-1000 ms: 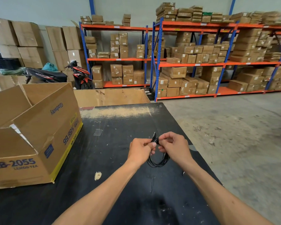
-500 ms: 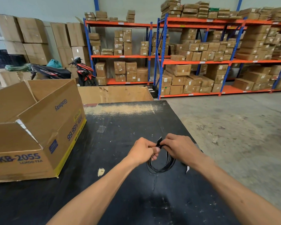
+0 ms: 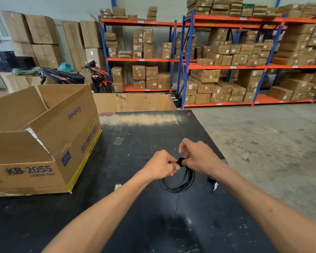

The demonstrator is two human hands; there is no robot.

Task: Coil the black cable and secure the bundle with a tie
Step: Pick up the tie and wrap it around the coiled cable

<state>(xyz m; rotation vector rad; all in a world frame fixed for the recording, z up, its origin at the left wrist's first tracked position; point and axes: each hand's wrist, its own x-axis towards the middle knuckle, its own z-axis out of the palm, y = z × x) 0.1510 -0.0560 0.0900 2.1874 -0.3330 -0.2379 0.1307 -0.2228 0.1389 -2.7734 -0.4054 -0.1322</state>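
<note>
The black cable (image 3: 179, 185) hangs as a small coil of several loops just above the black table (image 3: 135, 216). My left hand (image 3: 161, 167) is closed on the top of the coil from the left. A black tie (image 3: 181, 160) wraps the top of the bundle between my two hands. My right hand (image 3: 199, 157) pinches this tie from the right, its fingers bent over it. The upper part of the coil is hidden inside my fingers.
A large open cardboard box (image 3: 49, 143) marked KB-2055 stands on the table's left side. A small black piece with a white tag (image 3: 213, 183) lies by the table's right edge. Beyond the table are a flat carton (image 3: 135, 102), a motorbike (image 3: 97, 77), shelving with boxes and concrete floor.
Both hands have stayed together on the coil's top. The tie's loose end, which stuck up before, is now folded down around the bundle under my right fingers.
</note>
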